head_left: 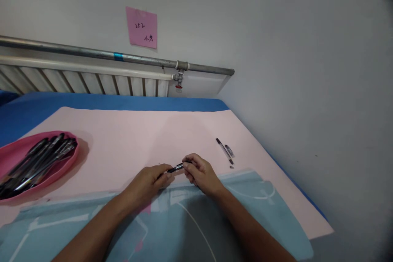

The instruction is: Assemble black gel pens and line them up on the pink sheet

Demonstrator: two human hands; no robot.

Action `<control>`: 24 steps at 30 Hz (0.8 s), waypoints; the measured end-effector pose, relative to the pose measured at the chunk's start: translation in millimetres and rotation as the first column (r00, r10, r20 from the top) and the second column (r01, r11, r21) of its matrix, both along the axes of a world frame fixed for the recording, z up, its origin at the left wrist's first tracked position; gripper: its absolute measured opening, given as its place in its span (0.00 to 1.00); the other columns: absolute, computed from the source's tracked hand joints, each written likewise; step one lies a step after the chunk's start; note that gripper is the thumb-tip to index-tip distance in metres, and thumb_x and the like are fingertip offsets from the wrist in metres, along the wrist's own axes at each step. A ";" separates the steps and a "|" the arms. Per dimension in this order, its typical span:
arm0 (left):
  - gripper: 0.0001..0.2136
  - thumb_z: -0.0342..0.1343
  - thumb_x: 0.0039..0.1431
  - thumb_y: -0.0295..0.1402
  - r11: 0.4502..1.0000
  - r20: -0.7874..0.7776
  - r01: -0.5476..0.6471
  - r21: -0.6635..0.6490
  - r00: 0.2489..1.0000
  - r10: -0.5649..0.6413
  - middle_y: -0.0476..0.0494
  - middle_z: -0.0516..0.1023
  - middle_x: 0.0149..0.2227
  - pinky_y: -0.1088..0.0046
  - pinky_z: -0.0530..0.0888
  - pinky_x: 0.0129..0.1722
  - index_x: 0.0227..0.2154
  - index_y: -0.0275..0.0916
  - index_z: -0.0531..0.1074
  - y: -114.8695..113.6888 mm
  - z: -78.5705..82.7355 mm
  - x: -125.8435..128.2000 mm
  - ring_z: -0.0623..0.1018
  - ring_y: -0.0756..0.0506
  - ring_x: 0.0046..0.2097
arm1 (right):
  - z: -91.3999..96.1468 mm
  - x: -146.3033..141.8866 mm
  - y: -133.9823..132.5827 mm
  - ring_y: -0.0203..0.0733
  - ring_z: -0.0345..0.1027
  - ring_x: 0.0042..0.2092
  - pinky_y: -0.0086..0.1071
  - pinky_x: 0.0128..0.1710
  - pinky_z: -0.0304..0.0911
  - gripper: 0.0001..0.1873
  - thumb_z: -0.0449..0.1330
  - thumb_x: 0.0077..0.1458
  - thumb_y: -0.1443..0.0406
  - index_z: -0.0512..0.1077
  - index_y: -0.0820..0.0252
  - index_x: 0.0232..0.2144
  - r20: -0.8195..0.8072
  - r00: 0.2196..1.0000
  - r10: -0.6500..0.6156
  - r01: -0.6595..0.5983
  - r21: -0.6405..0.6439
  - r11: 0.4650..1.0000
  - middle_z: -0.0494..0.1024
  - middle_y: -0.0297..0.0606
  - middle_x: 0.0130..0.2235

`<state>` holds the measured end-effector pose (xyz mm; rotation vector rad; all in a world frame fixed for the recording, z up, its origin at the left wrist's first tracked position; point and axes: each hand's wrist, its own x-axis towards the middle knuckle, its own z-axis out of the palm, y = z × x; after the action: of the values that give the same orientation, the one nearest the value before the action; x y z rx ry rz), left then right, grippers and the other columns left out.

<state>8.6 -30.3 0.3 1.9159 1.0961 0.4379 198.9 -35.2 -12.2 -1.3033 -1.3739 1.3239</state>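
A black pen [176,168] lies between my two hands, just above the near part of the pink sheet. My left hand [156,178] pinches its left end. The fingers of my right hand [198,172] are closed around its right end and hide part of it. Right of my hands, on the pink sheet, rests a clear pen [225,151] with dark ends. Beside it lies a clear pen cap [229,150], and a small dark piece [231,167] sits just below.
A pink basket [73,159] with several black pens [46,155] stands at left. A blue patterned cloth [260,196] covers the near edge of the pink sheet [123,131]. Behind are a radiator [92,82] and a metal pipe [144,59]; a wall [307,90] bounds the right side.
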 end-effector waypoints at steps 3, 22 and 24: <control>0.15 0.40 0.58 0.38 1.000 0.023 0.012 0.012 1.000 -0.013 0.49 0.74 0.32 0.77 0.62 0.31 0.39 0.41 0.70 -0.2 0.3 -0.1 0.69 0.50 0.32 | 0.2 -0.7 0.6 0.26 0.54 0.17 0.22 0.14 0.49 0.10 0.55 0.50 0.61 0.64 0.59 0.35 -0.036 0.999 -0.027 0.026 -0.013 1.000 0.64 0.25 0.20; 0.14 0.41 0.58 0.34 0.994 -0.023 -0.043 0.101 0.999 0.046 0.47 0.74 0.34 0.74 0.64 0.35 0.38 0.40 0.71 2.6 -1.5 -3.2 0.71 0.48 0.36 | -0.9 1.1 1.3 0.27 0.53 0.16 0.21 0.13 0.45 0.10 0.56 0.47 0.63 0.66 0.59 0.34 -0.104 0.993 -0.055 0.051 -0.042 0.998 0.64 0.26 0.18; 0.13 0.43 0.57 0.35 0.996 -0.016 -0.039 0.079 0.999 0.040 0.48 0.74 0.33 0.74 0.63 0.33 0.37 0.41 0.71 1.6 0.2 -3.1 0.70 0.48 0.34 | -0.3 0.9 0.7 0.27 0.53 0.17 0.22 0.14 0.47 0.09 0.56 0.47 0.63 0.67 0.59 0.33 -0.059 0.998 -0.036 0.035 -0.025 0.999 0.62 0.25 0.17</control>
<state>5.5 -28.7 0.4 1.9726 1.1451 0.4929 199.7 -34.5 -12.5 -1.2882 -1.2924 1.3484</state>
